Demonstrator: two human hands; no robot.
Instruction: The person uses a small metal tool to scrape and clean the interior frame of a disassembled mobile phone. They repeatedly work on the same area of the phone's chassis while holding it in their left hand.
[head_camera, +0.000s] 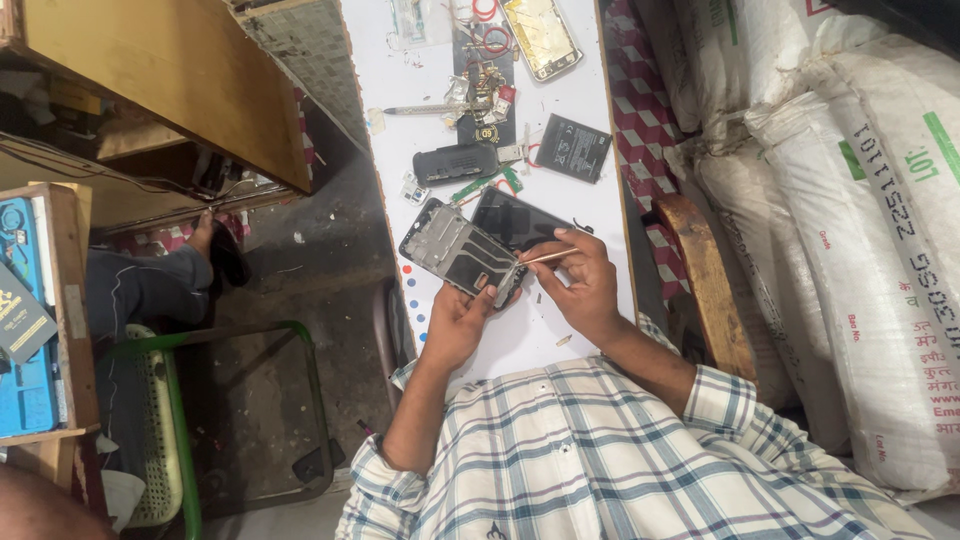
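- The left hand (455, 325) is cradling a stripped phone frame (462, 250) from below, fingers curled up around its near edge, holding it just above the near end of the white desk (590, 200).
- The right hand (580, 285) is pinching a thin tan tool (548, 257) between thumb and fingertips, its tip touching the frame's right corner.
- A dark screen panel (515, 220) is lying partly under the frame, overlapping it toward the desk's right edge.
- To work this well, I judge the tool should be staying shallow and sliding along the seam, with the supporting hand keeping the frame from tilting; levering hard at a corner could crack the panel beside it.
- Further up the desk are lying a dark battery (572, 147) near the right edge, a black oblong part (455, 162) at the middle, and a pen-like tool (425, 108) toward the left edge.
- Another opened phone shell (541, 37) is resting at the far end, with small loose parts (487, 85) scattered just below it.
- No tray or box is showing on the desk; the parts are lying bare on it.
- White sacks (860, 200) are stacking up beyond the right edge, with a wooden chair arm (705, 285) between them and the desk.
- A green-framed chair (175, 420) is standing on the floor to the left.
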